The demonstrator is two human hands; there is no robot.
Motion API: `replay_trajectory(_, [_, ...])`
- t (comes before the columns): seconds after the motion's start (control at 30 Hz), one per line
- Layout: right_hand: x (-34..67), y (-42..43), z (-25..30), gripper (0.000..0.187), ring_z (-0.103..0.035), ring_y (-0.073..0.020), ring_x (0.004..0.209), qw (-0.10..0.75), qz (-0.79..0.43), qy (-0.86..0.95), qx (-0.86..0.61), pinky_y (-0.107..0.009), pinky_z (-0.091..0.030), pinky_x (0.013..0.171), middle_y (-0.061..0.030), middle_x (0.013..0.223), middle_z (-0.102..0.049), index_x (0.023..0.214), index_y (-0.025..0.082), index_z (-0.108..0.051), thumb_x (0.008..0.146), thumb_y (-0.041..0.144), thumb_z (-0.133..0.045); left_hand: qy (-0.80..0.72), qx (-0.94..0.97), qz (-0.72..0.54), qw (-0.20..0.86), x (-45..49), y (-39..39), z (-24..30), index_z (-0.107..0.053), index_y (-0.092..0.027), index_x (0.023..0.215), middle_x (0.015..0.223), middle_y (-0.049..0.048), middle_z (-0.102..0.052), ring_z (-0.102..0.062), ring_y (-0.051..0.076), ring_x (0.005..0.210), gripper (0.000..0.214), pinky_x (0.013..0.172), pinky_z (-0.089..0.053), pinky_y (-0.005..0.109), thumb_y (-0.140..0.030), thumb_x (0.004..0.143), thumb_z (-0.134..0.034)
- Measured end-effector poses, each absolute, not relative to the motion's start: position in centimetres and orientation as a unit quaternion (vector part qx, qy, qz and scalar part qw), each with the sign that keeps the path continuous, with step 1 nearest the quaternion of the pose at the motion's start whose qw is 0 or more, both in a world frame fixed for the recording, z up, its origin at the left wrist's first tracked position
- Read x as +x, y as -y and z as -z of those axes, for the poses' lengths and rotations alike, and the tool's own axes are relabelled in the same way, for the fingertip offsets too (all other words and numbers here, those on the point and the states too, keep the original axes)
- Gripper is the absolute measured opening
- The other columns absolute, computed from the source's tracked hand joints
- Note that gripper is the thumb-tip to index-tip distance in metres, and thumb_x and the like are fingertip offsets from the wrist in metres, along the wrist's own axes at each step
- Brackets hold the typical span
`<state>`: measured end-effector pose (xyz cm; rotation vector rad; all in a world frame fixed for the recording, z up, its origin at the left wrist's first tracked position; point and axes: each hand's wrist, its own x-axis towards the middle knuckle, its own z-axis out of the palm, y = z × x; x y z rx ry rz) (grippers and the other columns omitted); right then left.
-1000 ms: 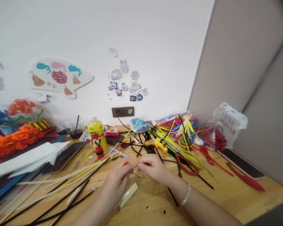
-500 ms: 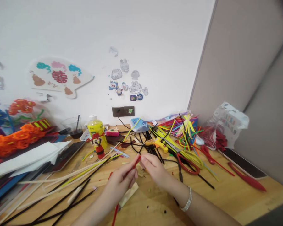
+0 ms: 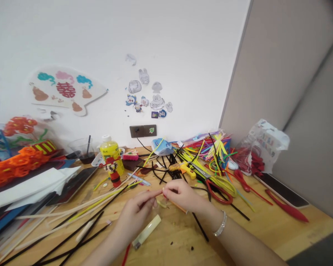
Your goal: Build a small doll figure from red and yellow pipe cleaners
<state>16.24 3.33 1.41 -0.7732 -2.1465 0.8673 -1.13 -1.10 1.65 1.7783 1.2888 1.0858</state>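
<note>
My left hand [image 3: 138, 212] and my right hand [image 3: 181, 195] meet fingertip to fingertip above the table, both closed in a pinch. A red pipe cleaner [image 3: 125, 255] trails down below my left hand. Its part at my fingertips is mostly hidden by the fingers. Under the right hand shows a thin orange-brown stick [image 3: 178, 206]; whether it is held or just lies there, I cannot tell. A pale yellow lighter [image 3: 148, 229] rests on the wood beside my left hand.
Beyond the hands lie a yellow glue gun [image 3: 184, 169], red-handled scissors [image 3: 219, 192] and black pipe cleaners [image 3: 170, 160]. A small red-and-black figure [image 3: 113, 171] stands before a yellow bottle [image 3: 111, 149]. At right are a phone [image 3: 281, 190] and a red knife-shaped tool [image 3: 287, 207].
The red piece that showed between my fingertips is now mostly covered. My left hand has turned flatter, uncovering the lighter. The view has shifted slightly.
</note>
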Motion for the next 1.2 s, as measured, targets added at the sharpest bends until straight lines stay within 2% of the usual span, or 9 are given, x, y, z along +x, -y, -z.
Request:
replay_trajectory(0.13, [14.8, -2.8, -0.5, 0.028, -0.039, -0.0088, 0.053, 0.450, -0.343, 0.751, -0.342, -0.020, -0.029, 0.051, 0.0049, 0.053, -0.040, 0.054, 0.017, -0.044, 0.081, 0.022, -0.042, -0.487, 0.606, -0.451, 0.437, -0.4, 1.3, -0.9, -0.067, -0.016, 0.100, 0.062, -0.0003, -0.055, -0.040, 0.007, 0.044, 0.038, 0.042, -0.032, 0.020, -0.038, 0.070, -0.056])
replay_trajectory(0.27, [14.2, -2.5, 0.3, 0.028, -0.037, -0.0091, 0.053, 0.507, -0.322, 0.704, -0.378, -0.021, -0.028, 0.050, 0.0051, 0.054, -0.038, 0.055, 0.018, -0.040, 0.082, 0.024, -0.041, -0.423, 0.550, -0.452, 0.561, 0.8, 1.8, -0.6, -0.060, -0.017, 0.112, 0.071, 0.0030, -0.058, -0.051, 0.012, 0.051, 0.056, 0.043, -0.039, 0.023, -0.048, 0.066, -0.061])
replay_trajectory(0.47, [13.9, -2.1, 1.0, 0.031, -0.036, -0.0090, 0.052, 0.544, -0.289, 0.679, -0.399, -0.021, -0.027, 0.049, 0.0055, 0.054, -0.036, 0.056, 0.018, -0.038, 0.085, 0.028, -0.039, -0.352, 0.515, -0.434, 0.650, 1.0, 2.4, -0.6, -0.051, -0.023, 0.121, 0.085, 0.0048, -0.062, -0.056, 0.015, 0.069, 0.056, 0.066, -0.047, 0.030, -0.038, 0.069, -0.065])
replay_trajectory(0.57, [13.9, -2.2, 0.9, 0.031, -0.038, -0.0094, 0.054, 0.551, -0.279, 0.684, -0.388, -0.021, -0.029, 0.051, 0.0048, 0.055, -0.039, 0.056, 0.018, -0.041, 0.085, 0.030, -0.040, -0.342, 0.505, -0.429, 0.667, 0.7, 2.4, -0.6, -0.047, -0.025, 0.125, 0.079, 0.0029, -0.060, -0.056, 0.014, 0.066, 0.057, 0.063, -0.046, 0.029, -0.036, 0.071, -0.064])
replay_trajectory(0.67, [14.4, -2.5, 0.1, 0.030, -0.042, -0.0099, 0.056, 0.521, -0.284, 0.725, -0.350, -0.022, -0.031, 0.053, 0.0034, 0.057, -0.044, 0.057, 0.017, -0.047, 0.085, 0.028, -0.040, -0.379, 0.506, -0.452, 0.630, 0.4, 2.2, -0.9, -0.049, -0.021, 0.123, 0.067, -0.0013, -0.055, -0.050, 0.010, 0.052, 0.058, 0.050, -0.040, 0.024, -0.038, 0.070, -0.064])
replay_trajectory(0.8, [15.9, -3.5, -1.3, 0.027, -0.043, -0.0097, 0.056, 0.380, -0.309, 0.817, -0.305, -0.021, -0.032, 0.053, 0.0037, 0.054, -0.044, 0.056, 0.016, -0.052, 0.082, 0.022, -0.044, -0.459, 0.531, -0.464, 0.541, -0.4, 1.4, -1.3, -0.062, -0.013, 0.107, 0.055, -0.0053, -0.047, -0.038, 0.006, 0.045, 0.043, 0.044, -0.030, 0.019, -0.036, 0.070, -0.061])
replay_trajectory(0.97, [17.2, -4.1, -1.7, 0.026, -0.039, -0.0082, 0.051, 0.226, -0.384, 0.859, -0.254, -0.019, -0.030, 0.048, 0.0054, 0.051, -0.041, 0.057, 0.016, -0.056, 0.080, 0.025, -0.048, -0.501, 0.618, -0.422, 0.435, -1.4, 0.8, -1.7, -0.069, -0.015, 0.088, 0.060, -0.0001, -0.056, -0.039, 0.008, 0.046, 0.028, 0.042, -0.028, 0.019, -0.033, 0.070, -0.057])
replay_trajectory(1.07, [16.9, -3.9, -1.5, 0.027, -0.037, -0.0076, 0.050, 0.222, -0.408, 0.850, -0.248, -0.019, -0.029, 0.048, 0.0057, 0.051, -0.039, 0.056, 0.015, -0.055, 0.080, 0.024, -0.047, -0.511, 0.650, -0.408, 0.388, -1.4, 0.9, -2.0, -0.070, -0.017, 0.088, 0.062, 0.0023, -0.061, -0.046, 0.012, 0.052, 0.027, 0.045, -0.033, 0.020, -0.030, 0.071, -0.054])
replay_trajectory(1.2, [16.0, -3.6, -0.9, 0.027, -0.041, -0.0085, 0.052, 0.311, -0.424, 0.809, -0.261, -0.020, -0.031, 0.051, 0.0046, 0.051, -0.044, 0.053, 0.015, -0.054, 0.078, 0.019, -0.045, -0.516, 0.650, -0.407, 0.382, -1.2, 1.0, -2.2, -0.070, -0.016, 0.091, 0.062, 0.0022, -0.061, -0.047, 0.012, 0.053, 0.030, 0.047, -0.035, 0.021, -0.030, 0.071, -0.053])
